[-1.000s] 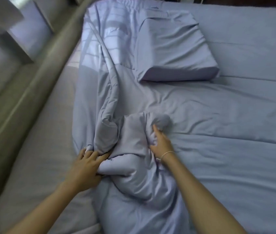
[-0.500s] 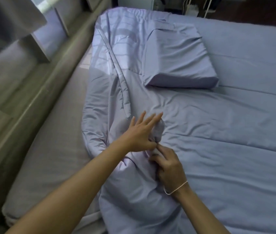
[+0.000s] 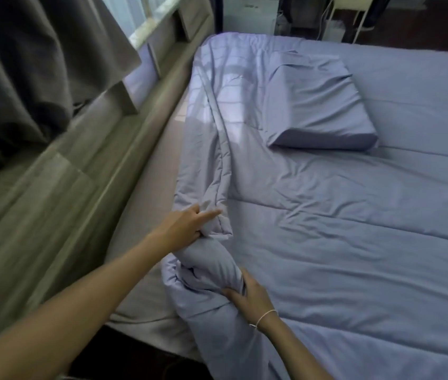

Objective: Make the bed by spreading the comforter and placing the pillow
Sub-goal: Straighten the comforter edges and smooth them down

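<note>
Comforter (image 3: 340, 256): pale blue, lies over most of the bed, fairly flat toward 3 o'clock, creased through the middle. Its edge on my left is folded back on itself and rolled into a thick bunch running from 11 o'clock down to 6 o'clock.

Left hand (image 3: 187, 224): sits on the rolled edge at about 9 o'clock from frame centre. Index finger stretched out along the fabric, pointing toward 3 o'clock; the other fingers curl into the fold and pinch a bit of the hem. Grip is mostly closed, one finger free.

Right hand (image 3: 250, 296): at about 6 o'clock, wrapped round the fat twisted part of the bunch, thumb on the near side, fingers curled over the top. Closed firmly on cloth. Thin pale bracelet (image 3: 266, 316) on that wrist.

Pillow (image 3: 318, 105): same blue cover, lies flat on the comforter at 1 o'clock, well apart from both hands.

Mattress (image 3: 146, 204): bare grey strip uncovered at 9 o'clock, beside the rolled edge. Beyond it a grey-green wooden ledge (image 3: 53, 193), and a dark curtain (image 3: 25, 64) at 10 o'clock.
</note>
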Demonstrator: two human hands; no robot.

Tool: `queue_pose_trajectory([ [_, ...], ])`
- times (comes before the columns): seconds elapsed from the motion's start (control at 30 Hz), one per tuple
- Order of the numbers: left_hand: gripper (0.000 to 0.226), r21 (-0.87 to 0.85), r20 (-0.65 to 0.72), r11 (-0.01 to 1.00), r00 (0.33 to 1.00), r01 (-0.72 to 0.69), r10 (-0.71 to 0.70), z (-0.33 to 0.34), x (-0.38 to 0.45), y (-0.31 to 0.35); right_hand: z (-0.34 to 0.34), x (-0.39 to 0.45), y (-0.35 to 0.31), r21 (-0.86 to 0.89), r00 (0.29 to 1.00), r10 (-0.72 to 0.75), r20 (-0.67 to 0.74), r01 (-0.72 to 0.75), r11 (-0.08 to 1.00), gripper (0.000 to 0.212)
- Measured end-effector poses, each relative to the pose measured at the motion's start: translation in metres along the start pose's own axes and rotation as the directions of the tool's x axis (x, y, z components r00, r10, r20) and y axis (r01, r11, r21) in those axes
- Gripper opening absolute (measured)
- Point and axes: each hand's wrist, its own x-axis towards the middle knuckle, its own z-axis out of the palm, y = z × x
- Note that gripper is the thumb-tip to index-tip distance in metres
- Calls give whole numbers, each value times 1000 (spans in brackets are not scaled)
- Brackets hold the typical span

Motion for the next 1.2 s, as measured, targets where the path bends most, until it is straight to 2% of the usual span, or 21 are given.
queue_pose_trajectory([
  [0.1, 61, 62, 17, 997, 999, 48, -49, -6, -62, -50, 33, 2, -40, 55, 998, -29, 49, 26, 998, 47],
  [0.2, 69, 53, -72, 989, 988, 141, -137, -14, -124, -115, 58, 25, -60, 100, 999, 26, -30, -23, 995, 39],
  [0.23, 72, 67, -54, 982, 983, 179, -175, -11, -145, -138, 65, 36, -63, 49, 995, 34, -92, -30, 998, 39],
  [0.3, 58, 10, -32, 958, 958, 286, -285, -10, -181, -168, 80, 57, -64, -124, 993, 30, -117, -45, 991, 57],
  [0.37, 32, 93, -14, 945, 949, 314, -314, 0, -218, -188, 109, 72, -67, -292, 997, 76, -8, -75, 953, 78],
  [0.4, 26, 77, 11, 960, 962, 270, -272, 4, -239, -189, 128, 76, -65, -372, 993, 107, 41, -85, 924, 86],
  [0.43, 30, 63, 92, 958, 954, 279, -284, 6, -255, -187, 147, 77, -63, -464, 986, 146, 85, -91, 881, 93],
  [0.47, 40, 78, 94, 968, 965, 239, -246, 12, -274, -190, 168, 76, -61, -545, 976, 182, 119, -89, 834, 95],
  [0.53, 46, 181, 13, 973, 989, 143, -148, 27, -306, -198, 208, 68, -55, -644, 954, 242, 180, -72, 762, 89],
  [0.57, 43, 197, 22, 971, 989, 139, -146, 34, -316, -198, 224, 63, -52, -665, 943, 253, 214, -49, 745, 86],
  [0.67, 33, 233, 99, 968, 988, 92, -117, 59, -332, -187, 250, 45, -45, -700, 915, 256, 311, 39, 713, 85],
  [0.77, 17, 172, 251, 978, 954, 120, -161, 80, -324, -184, 241, 33, -43, -720, 869, 231, 438, 186, 668, 81],
  [0.83, 37, 216, 306, 962, 924, 165, -228, 97, -310, -189, 223, 26, -40, -680, 878, 152, 454, 232, 695, 70],
  [0.87, 47, 184, 365, 961, 893, 207, -263, 102, -299, -190, 213, 23, -38, -663, 913, 65, 402, 241, 709, 64],
  [0.9, 55, 116, 408, 954, 862, 277, -300, 106, -289, -189, 202, 24, -32, -672, 958, -22, 286, 217, 708, 60],
  [0.93, 62, 68, 427, 943, 845, 325, -322, 112, -277, -189, 190, 26, -24, -678, 989, -51, 138, 132, 724, 61],
  [0.97, 67, 42, 435, 943, 844, 330, -314, 118, -261, -187, 177, 30, -15, -665, 999, -6, 33, 27, 747, 65],
  [1.03, 70, 14, 296, 960, 916, 279, -271, 128, -224, -177, 158, 41, 4, -634, 984, 73, -164, -161, 757, 68],
  [1.07, 69, -8, 214, 961, 939, 277, -269, 138, -205, -172, 152, 50, 16, -628, 958, 65, -278, -233, 742, 68],
  [1.13, 65, -74, 114, 945, 944, 318, -309, 150, -171, -162, 141, 62, 20, -607, 923, 101, -371, -324, 726, 71],
  [1.2, 65, -128, 93, 904, 913, 407, -398, 176, -146, -165, 149, 79, 22, -623, 923, 83, -375, -318, 714, 74],
])
